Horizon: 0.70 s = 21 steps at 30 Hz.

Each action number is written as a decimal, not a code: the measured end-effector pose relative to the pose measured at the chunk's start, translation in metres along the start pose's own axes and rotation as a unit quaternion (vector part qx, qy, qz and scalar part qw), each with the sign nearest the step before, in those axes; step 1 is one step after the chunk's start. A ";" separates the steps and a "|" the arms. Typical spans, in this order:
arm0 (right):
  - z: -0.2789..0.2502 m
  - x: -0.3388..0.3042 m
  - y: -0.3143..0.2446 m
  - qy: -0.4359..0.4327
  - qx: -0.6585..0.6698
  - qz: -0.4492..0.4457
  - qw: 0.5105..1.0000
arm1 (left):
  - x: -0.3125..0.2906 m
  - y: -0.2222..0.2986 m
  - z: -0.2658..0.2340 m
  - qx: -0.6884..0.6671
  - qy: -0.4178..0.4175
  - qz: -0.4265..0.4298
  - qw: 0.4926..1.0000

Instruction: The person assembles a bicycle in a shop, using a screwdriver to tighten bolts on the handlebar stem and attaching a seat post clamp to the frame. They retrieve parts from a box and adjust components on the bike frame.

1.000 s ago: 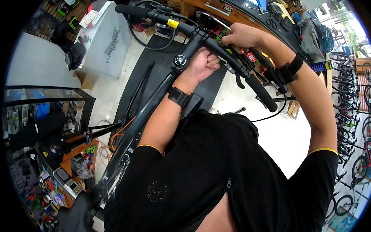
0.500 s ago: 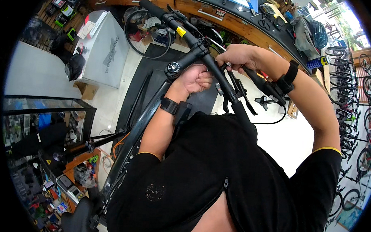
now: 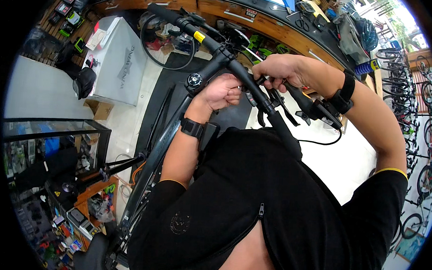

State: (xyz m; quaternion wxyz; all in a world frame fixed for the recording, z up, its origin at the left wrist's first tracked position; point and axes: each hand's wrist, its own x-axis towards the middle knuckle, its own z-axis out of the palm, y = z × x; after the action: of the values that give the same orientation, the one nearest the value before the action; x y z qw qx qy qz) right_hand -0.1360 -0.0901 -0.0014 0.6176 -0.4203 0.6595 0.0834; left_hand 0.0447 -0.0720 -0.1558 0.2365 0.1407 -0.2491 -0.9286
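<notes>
Handlebar [image 3: 244, 75] is angled differently since a second ago: right grip [image 3: 283, 131] was clear of the black shirt [image 3: 224, 173], now its end overlaps the shirt in view. Right hand [image 3: 279, 70] has come down the picture with the bar; left hand [image 3: 221, 93] has shifted from beneath the stem [image 3: 214, 64] toward the near side of the bar. Left hand now: fingers curled in, fingertips at the bar just right of the stem; can't tell if anything is inside. Right hand: fingers bent and bunched just beyond the bar, around something small and dark; contents mostly hidden, can't tell exactly what it grips. Black handle-like part [image 3: 300, 97] sticks out just below that hand; can't confirm it's held. Bar is clamped in the stem, running diagonally across the upper middle, yellow label [image 3: 199, 37] left of the clamp. Round cap [image 3: 194, 80] sits at the stem's rear end, dark frame tube [image 3: 160, 133] runs down-left from there. Black mat [image 3: 238, 117] on the floor below. Table [image 3: 272, 28] with wooden drawers beyond the bar, scissors [image 3: 302, 24] on top. Pale box [image 3: 118, 65] to the left.
</notes>
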 end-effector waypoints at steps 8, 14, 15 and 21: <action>0.024 -0.027 0.006 0.047 -0.043 -0.042 0.997 | -0.020 -0.009 0.027 0.159 0.112 0.088 0.977; 0.018 -0.043 0.014 0.096 -0.219 -0.127 0.963 | -0.047 -0.003 0.066 0.386 0.151 0.088 0.906; 0.019 -0.039 0.018 0.120 -0.257 -0.162 0.945 | -0.050 -0.003 0.072 0.442 0.157 0.073 0.880; 0.026 -0.014 0.041 0.199 -0.288 -0.270 0.897 | -0.047 0.007 0.090 0.692 0.152 0.170 0.685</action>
State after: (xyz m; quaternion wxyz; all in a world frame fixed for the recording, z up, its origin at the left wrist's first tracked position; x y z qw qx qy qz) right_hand -0.1455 -0.0416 -0.0117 0.3237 -0.7497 0.5770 0.0145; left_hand 0.0526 -0.0176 -0.0702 0.2605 0.3588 -0.8008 -0.4026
